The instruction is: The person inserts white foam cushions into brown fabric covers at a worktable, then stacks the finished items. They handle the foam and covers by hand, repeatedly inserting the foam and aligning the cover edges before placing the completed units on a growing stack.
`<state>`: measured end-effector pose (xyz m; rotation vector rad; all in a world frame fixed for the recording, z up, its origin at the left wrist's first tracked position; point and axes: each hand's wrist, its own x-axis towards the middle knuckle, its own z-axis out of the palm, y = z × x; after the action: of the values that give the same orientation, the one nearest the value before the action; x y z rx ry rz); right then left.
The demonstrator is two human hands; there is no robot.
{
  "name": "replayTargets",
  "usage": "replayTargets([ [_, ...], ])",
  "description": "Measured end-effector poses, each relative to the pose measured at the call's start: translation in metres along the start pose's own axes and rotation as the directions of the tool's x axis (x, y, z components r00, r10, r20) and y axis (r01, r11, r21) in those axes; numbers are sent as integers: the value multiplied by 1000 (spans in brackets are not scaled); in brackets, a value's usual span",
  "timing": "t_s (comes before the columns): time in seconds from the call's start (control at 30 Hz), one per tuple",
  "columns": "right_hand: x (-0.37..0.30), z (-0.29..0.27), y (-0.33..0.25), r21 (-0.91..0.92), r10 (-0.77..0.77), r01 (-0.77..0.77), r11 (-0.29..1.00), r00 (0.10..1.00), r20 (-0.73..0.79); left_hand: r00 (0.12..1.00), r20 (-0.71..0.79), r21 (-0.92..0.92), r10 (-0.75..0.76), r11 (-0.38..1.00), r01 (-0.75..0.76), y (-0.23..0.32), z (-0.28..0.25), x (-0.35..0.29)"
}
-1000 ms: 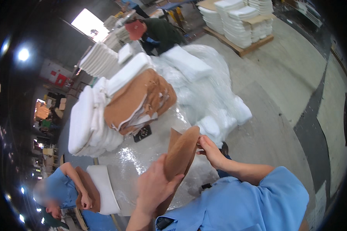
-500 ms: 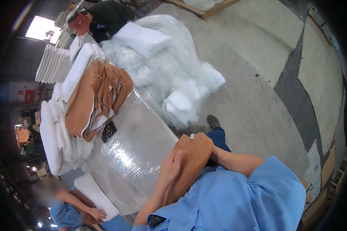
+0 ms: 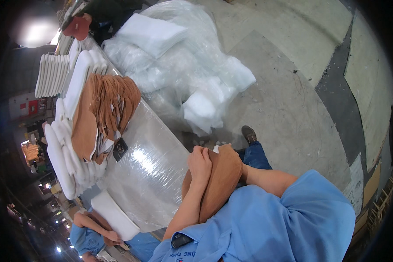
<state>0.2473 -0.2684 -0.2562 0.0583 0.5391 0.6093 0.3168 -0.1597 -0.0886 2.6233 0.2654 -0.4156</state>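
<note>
A brown fabric cover point(image 3: 222, 183) is held close against my front, with a bit of white point(image 3: 216, 149) showing at its top edge. My left hand point(image 3: 200, 166) is closed on the cover's upper left edge, fingers bent over it. My right forearm point(image 3: 268, 178) comes in from the right and passes behind the cover. The cover hides my right hand's fingers. Left of my hands is a table wrapped in shiny clear film point(image 3: 148, 170). On its far part lies a pile of similar brown covers point(image 3: 111, 109) with pale linings, and a small black object point(image 3: 120, 149) beside it.
White foam pads point(image 3: 63, 161) are stacked along the table's left side. Plastic-wrapped white padding point(image 3: 174, 65) lies beyond the table. A co-worker's hand point(image 3: 113, 238) rests by a white pad point(image 3: 113, 214) at lower left. Another person in a red cap point(image 3: 77, 27) is at the far end.
My left hand has moved up the cover to its top edge, and the cover has spread wider below it. The view has shifted slightly. The lower-left co-worker has shifted a little.
</note>
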Motion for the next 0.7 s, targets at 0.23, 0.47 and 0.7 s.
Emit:
replayTargets([
  [0.23, -15, 3, 8, -736, -238, 162, 657, 971, 2, 954, 244, -119, -173, 971, 206, 4, 21, 32],
  [0.47, -24, 8, 3, 60, 26, -12, 998, 970, -241, 949, 291, -117, -124, 980, 164, -8, 34, 53],
  [0.7, -31, 64, -13, -256, -203, 69, 964, 813, -546, 995, 104, -337, 2, 941, 34, -14, 33, 42],
])
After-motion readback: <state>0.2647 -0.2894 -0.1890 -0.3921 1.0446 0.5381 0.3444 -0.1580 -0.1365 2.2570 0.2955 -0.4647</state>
